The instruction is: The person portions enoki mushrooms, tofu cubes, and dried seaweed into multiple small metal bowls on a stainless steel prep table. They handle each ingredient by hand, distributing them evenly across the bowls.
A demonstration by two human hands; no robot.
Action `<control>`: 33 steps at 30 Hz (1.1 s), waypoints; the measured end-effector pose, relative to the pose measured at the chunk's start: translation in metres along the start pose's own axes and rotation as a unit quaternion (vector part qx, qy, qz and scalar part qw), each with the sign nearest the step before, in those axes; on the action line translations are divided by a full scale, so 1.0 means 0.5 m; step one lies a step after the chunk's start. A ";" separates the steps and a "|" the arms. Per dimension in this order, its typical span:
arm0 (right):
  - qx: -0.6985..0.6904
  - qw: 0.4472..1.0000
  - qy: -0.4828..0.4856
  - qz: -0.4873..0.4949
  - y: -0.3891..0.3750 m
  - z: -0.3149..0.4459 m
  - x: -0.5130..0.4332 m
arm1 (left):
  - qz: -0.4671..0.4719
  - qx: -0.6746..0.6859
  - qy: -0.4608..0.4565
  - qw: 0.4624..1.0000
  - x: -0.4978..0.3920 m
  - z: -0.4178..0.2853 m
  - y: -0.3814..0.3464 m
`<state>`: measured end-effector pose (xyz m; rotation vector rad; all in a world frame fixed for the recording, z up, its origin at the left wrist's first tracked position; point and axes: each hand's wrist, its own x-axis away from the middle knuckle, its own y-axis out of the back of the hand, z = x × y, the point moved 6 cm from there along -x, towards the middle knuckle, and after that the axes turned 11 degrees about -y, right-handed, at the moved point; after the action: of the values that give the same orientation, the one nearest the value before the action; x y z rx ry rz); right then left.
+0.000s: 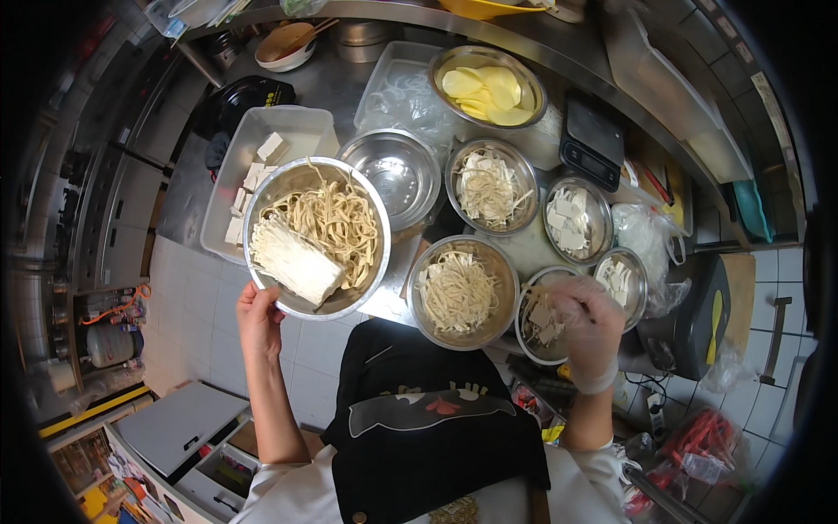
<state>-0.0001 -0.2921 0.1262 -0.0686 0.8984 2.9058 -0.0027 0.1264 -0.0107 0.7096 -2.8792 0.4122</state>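
My left hand (259, 313) pinches the rim of a large steel bowl (382, 223) holding noodle-like strips (347, 229) and a bundle of enoki mushrooms (298, 262). My right hand (589, 321), in a clear plastic glove, is over the edge of a small steel bowl (524, 340) with white tofu-like pieces (543, 321); motion blurs its fingers, and whether they hold anything is unclear. Between my hands stands a steel bowl of strips (458, 291). Behind it, another bowl holds strips over enoki (488, 187). Two smaller bowls at the right hold white pieces (568, 219).
A plastic tub (219, 223) with white blocks stands at the left. Empty nested steel bowls (393, 177), a bowl of yellow slices (488, 95) and a black kitchen scale (592, 141) stand farther back. A metal shelf (550, 49) overhangs the counter; a plastic bag (645, 239) lies right.
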 end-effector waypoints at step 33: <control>0.603 0.672 0.248 0.351 -0.631 -0.061 0.078 | -0.103 0.026 -0.006 0.994 0.046 -0.012 0.104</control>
<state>-0.0044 -0.0472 -0.0787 -0.4927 3.3035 1.9746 -0.0473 0.1625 -0.0124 1.0088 -2.7772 0.4569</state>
